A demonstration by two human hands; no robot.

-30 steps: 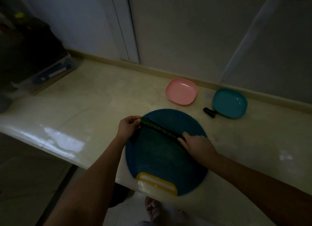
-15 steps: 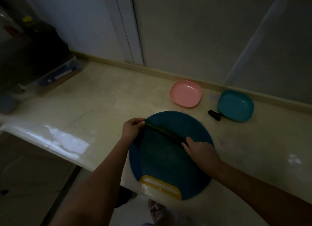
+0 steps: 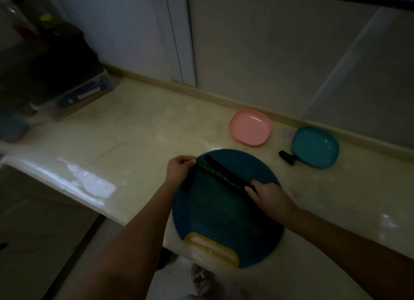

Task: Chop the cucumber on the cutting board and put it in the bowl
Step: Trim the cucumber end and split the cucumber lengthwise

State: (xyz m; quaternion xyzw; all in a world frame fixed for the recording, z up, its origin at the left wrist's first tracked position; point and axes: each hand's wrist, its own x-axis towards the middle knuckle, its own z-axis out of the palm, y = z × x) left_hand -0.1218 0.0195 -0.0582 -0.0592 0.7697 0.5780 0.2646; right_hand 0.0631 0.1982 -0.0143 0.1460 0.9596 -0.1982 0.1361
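Long dark-green cucumber [image 3: 215,173] lies diag. on round dark-blue cutting board [image 3: 224,216], mid-frame, upper-left to lower-right. Fingers of left hand [image 3: 179,170] pinch its upper-left end; right hand [image 3: 268,197] fingers curl at lower-right end, hold unclear.

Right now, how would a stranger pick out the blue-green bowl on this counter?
Start at the pale counter, then the big round dark-blue cutting board at its near edge. Behind the board, by the wall, sit two shallow dishes: the bowl is the teal one on the right, not the pink dish, with a small black object beside it.
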